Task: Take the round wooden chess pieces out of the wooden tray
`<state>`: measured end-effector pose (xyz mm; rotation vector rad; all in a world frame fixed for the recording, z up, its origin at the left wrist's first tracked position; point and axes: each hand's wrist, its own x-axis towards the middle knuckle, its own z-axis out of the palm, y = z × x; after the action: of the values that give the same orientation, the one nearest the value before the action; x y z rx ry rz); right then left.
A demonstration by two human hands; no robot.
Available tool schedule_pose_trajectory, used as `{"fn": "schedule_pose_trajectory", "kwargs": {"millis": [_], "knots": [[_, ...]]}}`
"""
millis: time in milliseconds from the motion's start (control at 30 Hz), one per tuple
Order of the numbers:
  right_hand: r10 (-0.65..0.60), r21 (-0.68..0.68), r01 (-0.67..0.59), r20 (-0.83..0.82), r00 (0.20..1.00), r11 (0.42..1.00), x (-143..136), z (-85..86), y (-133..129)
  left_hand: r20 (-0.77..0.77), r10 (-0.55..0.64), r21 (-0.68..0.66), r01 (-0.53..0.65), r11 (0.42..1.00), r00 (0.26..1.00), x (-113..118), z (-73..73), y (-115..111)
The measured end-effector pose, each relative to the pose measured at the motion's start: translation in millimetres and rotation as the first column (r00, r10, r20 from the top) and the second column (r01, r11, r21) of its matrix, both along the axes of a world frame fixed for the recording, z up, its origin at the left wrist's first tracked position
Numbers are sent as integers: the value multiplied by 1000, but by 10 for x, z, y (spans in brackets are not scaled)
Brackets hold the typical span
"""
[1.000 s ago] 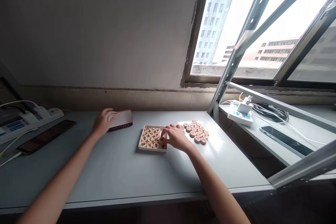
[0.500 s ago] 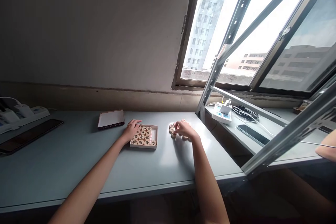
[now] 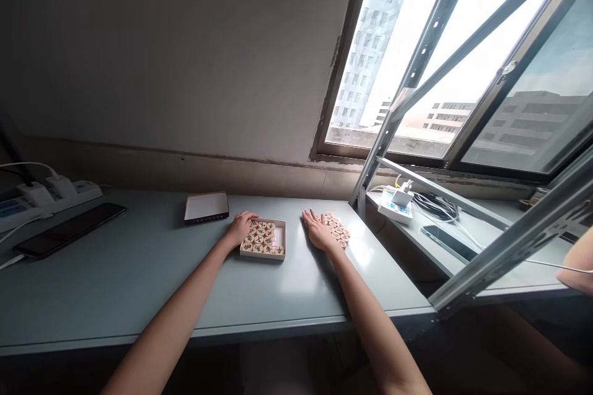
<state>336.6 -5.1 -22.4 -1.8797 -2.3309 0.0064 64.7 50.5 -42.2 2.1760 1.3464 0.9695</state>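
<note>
1. The shallow tray (image 3: 262, 255) sits on the surface (image 3: 296, 296), right of its middle and well back from the front edge; its long axis appears to run left to right, roughly along that edge, though foreshortening leaves this uncertain.
2. Inside, xiangqi pieces with black characters (image 3: 260, 239) lie flat in rows, probably so the characters can be read; being round, they have no long axis.
3. The left hand (image 3: 241, 227) lies at the tray's left side, perhaps to steady it; its fingers look close together, but I cannot tell whether they grip.
4. The right hand (image 3: 319, 232), palm down with fingers slightly apart, touches the red-marked pieces (image 3: 340, 233), bunched near the surface's right edge, seemingly for easy reach.
5. The box lid (image 3: 206, 207), white inside showing, lies near the back edge.
</note>
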Motion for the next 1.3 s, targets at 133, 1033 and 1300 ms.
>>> {"fn": "schedule_pose_trajectory", "kwargs": {"millis": [133,1033,1300], "knots": [[93,174,-78,-81,992,982,-124,183,-145,20,8,6,-8,1000,1000,6,2,-16],[-365,296,375,-90,927,879,134,236,-964,-1,4,97,-4,995,1000,3,-93,55],[-297,243,325,-143,944,914,88,224,-937,69,60,57,-64,996,996,-41,-68,45]]}}
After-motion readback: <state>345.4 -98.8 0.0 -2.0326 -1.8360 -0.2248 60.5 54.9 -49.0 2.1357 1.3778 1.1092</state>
